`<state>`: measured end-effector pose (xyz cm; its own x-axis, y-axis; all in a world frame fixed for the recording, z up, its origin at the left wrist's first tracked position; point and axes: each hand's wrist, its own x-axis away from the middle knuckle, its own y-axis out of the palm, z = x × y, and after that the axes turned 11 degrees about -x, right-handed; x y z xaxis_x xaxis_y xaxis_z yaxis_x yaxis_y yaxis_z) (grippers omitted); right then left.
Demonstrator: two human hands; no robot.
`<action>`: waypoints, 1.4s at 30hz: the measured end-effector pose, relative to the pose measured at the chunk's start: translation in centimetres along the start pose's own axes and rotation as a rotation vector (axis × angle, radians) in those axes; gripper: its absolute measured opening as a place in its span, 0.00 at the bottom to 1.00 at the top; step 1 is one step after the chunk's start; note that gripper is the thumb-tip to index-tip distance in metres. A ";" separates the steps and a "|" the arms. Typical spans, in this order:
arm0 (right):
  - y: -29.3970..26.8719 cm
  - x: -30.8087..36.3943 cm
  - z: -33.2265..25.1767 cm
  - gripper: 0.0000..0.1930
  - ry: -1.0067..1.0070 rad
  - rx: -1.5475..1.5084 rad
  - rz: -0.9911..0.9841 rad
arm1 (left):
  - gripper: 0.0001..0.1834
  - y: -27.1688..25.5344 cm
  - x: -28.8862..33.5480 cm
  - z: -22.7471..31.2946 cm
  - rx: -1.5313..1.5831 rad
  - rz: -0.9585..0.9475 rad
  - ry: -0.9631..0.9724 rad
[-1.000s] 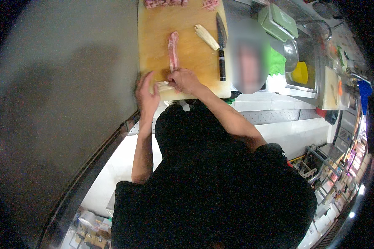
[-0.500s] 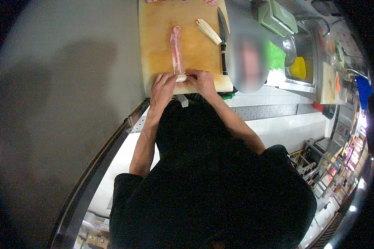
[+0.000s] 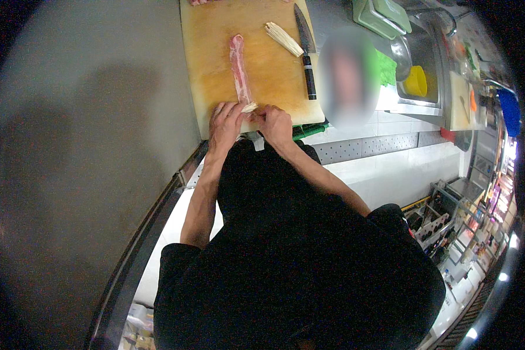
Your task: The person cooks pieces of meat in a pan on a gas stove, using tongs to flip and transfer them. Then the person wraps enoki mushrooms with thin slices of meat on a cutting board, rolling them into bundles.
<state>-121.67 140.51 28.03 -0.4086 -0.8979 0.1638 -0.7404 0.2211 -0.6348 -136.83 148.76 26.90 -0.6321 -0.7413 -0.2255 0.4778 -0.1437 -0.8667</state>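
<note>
A long strip of bacon (image 3: 238, 64) lies lengthwise on the yellowed cutting board (image 3: 210, 76). At its near end, a small bunch of pale enoki mushrooms (image 3: 249, 108) lies across the meat. My left hand (image 3: 224, 123) is closed with its fingertips on the left side of the bunch. My right hand (image 3: 276, 125) pinches at the right, where a bit of pink bacon shows between the hands; its fingertips are partly hidden. Farther right lie a larger enoki bunch (image 3: 284, 39) and a knife (image 3: 305, 55) with a black handle.
More bacon (image 3: 201, 2) sits at the board's far edge. To the right are a green container (image 3: 382, 16), a bright green cloth-like item (image 3: 386, 68) and a sink with a yellow container (image 3: 415, 81). A grey wall-like surface (image 3: 99, 146) borders the left.
My right hand has turned and come closer to my left, its fingers now bent down at the bunch. The view has shifted slightly, so the board appears farther left.
</note>
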 end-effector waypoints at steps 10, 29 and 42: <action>0.1 -1.7 1.4 0.10 0.563 -0.671 -0.276 | 0.19 -0.7 0.5 0.2 0.015 0.018 0.097; -2.7 -3.9 -0.2 0.14 -0.475 0.085 -0.185 | 0.06 -0.5 -3.1 -0.7 0.065 -0.143 -0.087; -1.7 -8.0 1.5 0.16 -0.246 -0.056 -0.480 | 0.08 -0.3 -0.8 -0.1 0.015 0.040 0.043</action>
<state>-116.30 146.77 26.70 0.1145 -0.9641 0.2394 -0.8431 -0.2218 -0.4899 -136.49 149.45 27.29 -0.6374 -0.7181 -0.2794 0.5123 -0.1242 -0.8498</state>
